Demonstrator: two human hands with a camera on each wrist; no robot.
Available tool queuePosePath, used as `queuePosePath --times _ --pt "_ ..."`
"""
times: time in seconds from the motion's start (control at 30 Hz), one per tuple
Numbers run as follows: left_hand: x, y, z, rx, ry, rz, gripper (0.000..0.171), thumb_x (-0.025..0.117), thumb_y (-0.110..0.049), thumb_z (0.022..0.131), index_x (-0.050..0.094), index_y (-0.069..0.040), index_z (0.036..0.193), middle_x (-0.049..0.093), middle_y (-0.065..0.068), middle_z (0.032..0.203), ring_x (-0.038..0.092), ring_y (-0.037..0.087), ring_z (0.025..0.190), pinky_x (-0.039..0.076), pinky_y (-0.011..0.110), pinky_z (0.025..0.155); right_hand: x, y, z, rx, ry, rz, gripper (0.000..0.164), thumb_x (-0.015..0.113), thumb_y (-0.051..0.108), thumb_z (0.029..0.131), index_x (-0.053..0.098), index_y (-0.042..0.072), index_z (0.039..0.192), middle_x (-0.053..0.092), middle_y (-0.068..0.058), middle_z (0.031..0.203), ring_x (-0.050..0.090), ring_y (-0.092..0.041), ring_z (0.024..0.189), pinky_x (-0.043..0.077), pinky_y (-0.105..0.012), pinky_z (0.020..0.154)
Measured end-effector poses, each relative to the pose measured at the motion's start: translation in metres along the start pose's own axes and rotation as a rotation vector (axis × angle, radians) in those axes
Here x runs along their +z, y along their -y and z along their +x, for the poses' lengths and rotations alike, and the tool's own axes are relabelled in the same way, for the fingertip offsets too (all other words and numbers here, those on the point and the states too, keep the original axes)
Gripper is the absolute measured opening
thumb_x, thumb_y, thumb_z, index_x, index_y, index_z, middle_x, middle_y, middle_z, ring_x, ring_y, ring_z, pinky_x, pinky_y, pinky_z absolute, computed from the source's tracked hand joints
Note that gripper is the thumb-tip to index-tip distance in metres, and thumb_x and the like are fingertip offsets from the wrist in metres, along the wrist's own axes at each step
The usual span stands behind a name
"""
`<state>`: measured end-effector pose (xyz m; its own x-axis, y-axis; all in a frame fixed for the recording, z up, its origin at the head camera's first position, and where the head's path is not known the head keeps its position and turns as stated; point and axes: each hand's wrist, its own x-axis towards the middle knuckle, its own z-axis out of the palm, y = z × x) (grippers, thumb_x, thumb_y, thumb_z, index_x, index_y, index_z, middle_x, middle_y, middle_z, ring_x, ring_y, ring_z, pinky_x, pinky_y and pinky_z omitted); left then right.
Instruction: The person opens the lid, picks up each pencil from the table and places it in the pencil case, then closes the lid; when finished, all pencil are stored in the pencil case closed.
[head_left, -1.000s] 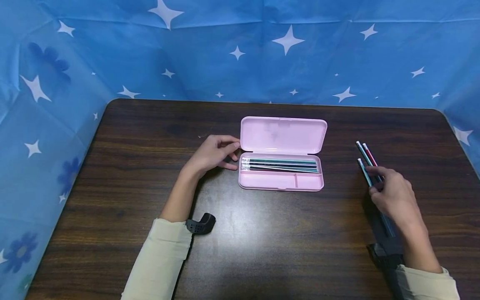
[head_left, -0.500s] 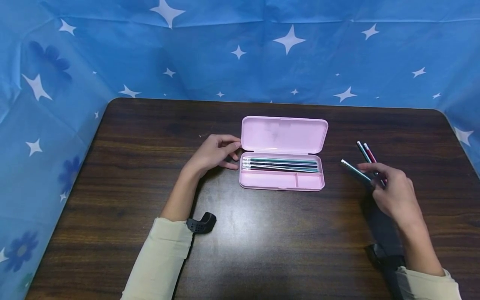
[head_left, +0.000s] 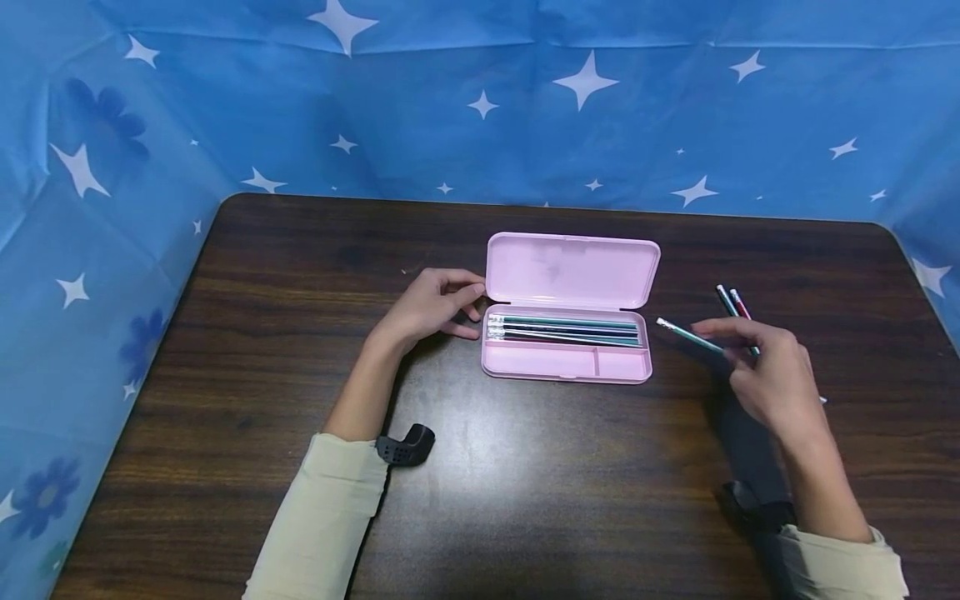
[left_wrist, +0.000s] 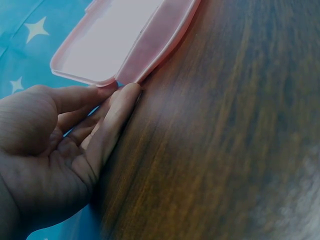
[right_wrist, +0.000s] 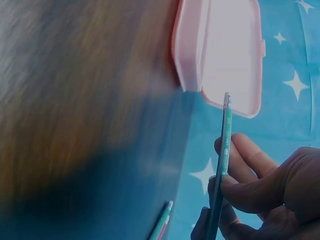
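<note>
A pink pencil case [head_left: 540, 362] lies with its lid [head_left: 570, 268] raised at the back. Several pencils [head_left: 566, 331] lie side by side in its rear long compartment, while the two front compartments hold nothing visible. My left hand [head_left: 426, 310] rests at the case's left end, its fingertips touching near the hinge in the left wrist view. To the right of the case, my right hand [head_left: 776, 375] pinches a green pencil [head_left: 688, 335] between thumb and fingers. Its white eraser end points left at the case, above the table.
Two more pencils, a dark green one [head_left: 725, 300] and a red one [head_left: 739, 303], lie on the table beyond my right hand, partly hidden by it. A blue curtain [head_left: 420, 100] with white stars hangs behind the wooden table [head_left: 247, 400].
My right hand has lifted the green pencil away from the other two and carried it left, turning its eraser end towards the case. My left hand stays at the case.
</note>
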<state>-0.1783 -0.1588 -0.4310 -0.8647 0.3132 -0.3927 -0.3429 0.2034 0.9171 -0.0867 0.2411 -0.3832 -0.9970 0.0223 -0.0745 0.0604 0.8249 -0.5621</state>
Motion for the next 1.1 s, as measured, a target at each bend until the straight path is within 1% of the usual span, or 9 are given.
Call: queuePosePath --times 0.1,0.23,0.43,0.57,0.73,0.8,0.87,1.1 --pt "0.000 0.000 0.000 -0.001 -0.002 0.003 0.033 0.055 -0.014 0.114 0.066 0.001 0.142 0.064 0.016 0.113 0.067 0.017 0.086 0.073 0.036 0.077 0.001 0.005 0.002 -0.001 0.001 0.013 0.048 0.051 -0.018 0.098 0.073 0.007 0.133 0.062 -0.027 0.111 0.042 -0.018 0.056 0.034 -0.024 0.040" --pt "0.000 0.000 0.001 -0.002 -0.003 0.004 0.033 0.055 -0.014 0.114 0.065 0.001 0.142 0.064 0.017 0.114 0.067 0.017 0.086 0.073 0.036 0.078 0.004 0.013 0.005 -0.009 -0.002 0.028 0.047 0.051 -0.018 0.099 0.074 0.006 0.132 0.067 -0.027 0.117 0.042 -0.019 0.058 0.035 -0.024 0.041" --pt "0.000 -0.001 0.000 -0.005 -0.005 -0.004 0.033 0.055 -0.013 0.114 0.066 0.001 0.141 0.064 0.016 0.112 0.067 0.017 0.085 0.073 0.036 0.077 0.009 0.023 0.009 -0.061 -0.009 0.052 0.044 0.053 -0.019 0.098 0.076 0.005 0.128 0.072 -0.028 0.121 0.047 -0.022 0.064 0.034 -0.024 0.042" --pt "0.000 -0.002 -0.001 -0.004 -0.005 -0.008 0.033 0.055 -0.013 0.114 0.066 0.000 0.141 0.065 0.015 0.111 0.067 0.016 0.084 0.073 0.037 0.076 0.011 0.031 0.012 -0.094 -0.016 0.068 0.044 0.054 -0.020 0.097 0.077 0.006 0.124 0.075 -0.026 0.120 0.047 -0.024 0.066 0.034 -0.024 0.044" --pt "0.000 -0.002 -0.001 -0.004 -0.005 -0.008 0.033 0.055 -0.013 0.114 0.066 0.000 0.141 0.065 0.015 0.110 0.067 0.016 0.084 0.073 0.037 0.076 0.016 0.044 0.016 -0.099 -0.007 0.088 0.045 0.053 -0.020 0.097 0.079 0.007 0.122 0.075 -0.024 0.122 0.055 -0.032 0.084 0.036 -0.024 0.049" --pt "0.000 -0.002 -0.001 -0.006 -0.003 -0.009 0.033 0.055 -0.014 0.114 0.066 0.000 0.142 0.065 0.015 0.110 0.067 0.016 0.084 0.073 0.037 0.077 0.018 0.049 0.018 -0.102 0.003 0.099 0.045 0.053 -0.020 0.098 0.079 0.007 0.122 0.075 -0.024 0.124 0.057 -0.034 0.092 0.037 -0.023 0.052" --pt "0.000 -0.002 -0.001 -0.007 -0.003 -0.012 0.033 0.056 -0.013 0.114 0.066 0.000 0.142 0.065 0.015 0.110 0.067 0.016 0.084 0.073 0.037 0.077 0.021 0.054 0.020 -0.111 0.008 0.110 0.046 0.051 -0.021 0.097 0.080 0.006 0.121 0.076 -0.023 0.125 0.058 -0.035 0.095 0.036 -0.023 0.054" --pt "-0.001 -0.002 -0.001 -0.008 -0.007 -0.012 0.033 0.056 -0.014 0.114 0.066 0.000 0.141 0.065 0.015 0.108 0.067 0.017 0.084 0.073 0.036 0.076 0.031 0.070 0.024 -0.162 0.010 0.129 0.046 0.053 -0.024 0.095 0.081 0.004 0.119 0.077 -0.023 0.122 0.058 -0.032 0.088 0.033 -0.023 0.050"
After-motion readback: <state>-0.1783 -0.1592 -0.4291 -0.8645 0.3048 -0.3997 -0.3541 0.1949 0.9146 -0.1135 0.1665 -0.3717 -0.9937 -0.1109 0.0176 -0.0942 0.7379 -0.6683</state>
